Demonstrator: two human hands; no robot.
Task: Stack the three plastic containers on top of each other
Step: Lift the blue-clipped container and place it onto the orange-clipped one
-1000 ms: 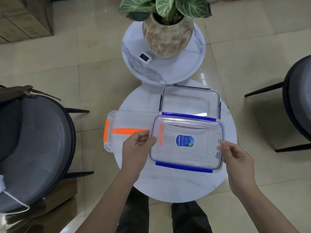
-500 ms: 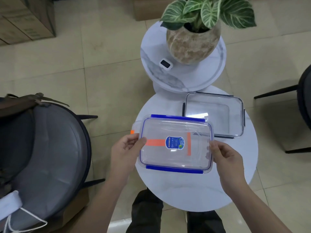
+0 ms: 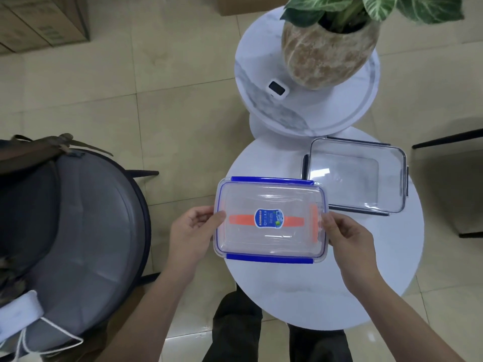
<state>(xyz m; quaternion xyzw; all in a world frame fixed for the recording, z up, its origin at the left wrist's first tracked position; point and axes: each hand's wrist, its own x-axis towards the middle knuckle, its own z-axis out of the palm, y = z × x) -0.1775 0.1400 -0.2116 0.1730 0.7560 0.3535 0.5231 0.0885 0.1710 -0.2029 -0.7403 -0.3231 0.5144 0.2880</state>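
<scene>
The left hand (image 3: pixel 192 227) and the right hand (image 3: pixel 345 235) hold the blue-clipped box (image 3: pixel 270 220) by its two short ends, over the left part of the round white surface (image 3: pixel 379 270). Each grip is closed on the box: the left thumb lies on the lid's left edge with the fingers under the rim, and the right thumb and fingers pinch the right edge. The box lies level, lid up, with a blue clip along its far side and another along its near side, and a small blue label in the middle of the lid.

Through the clear plastic an orange-clipped box (image 3: pixel 313 223) shows directly below: an orange band runs left to right under the label and an orange clip shows near the right end. Whether the upper box rests on it or hangs just above it cannot be told.

The third box (image 3: pixel 355 176), clear with dark clips, sits on the far right of the surface, just beyond the held box's far right corner; its near left corner is overlapped by that box in this view.

Farther off, a higher round marble top (image 3: pixel 308 111) carries a potted plant (image 3: pixel 329 50) and a small white device (image 3: pixel 278 89). A grey chair (image 3: pixel 78 226) stands on the tiled floor to the left.
</scene>
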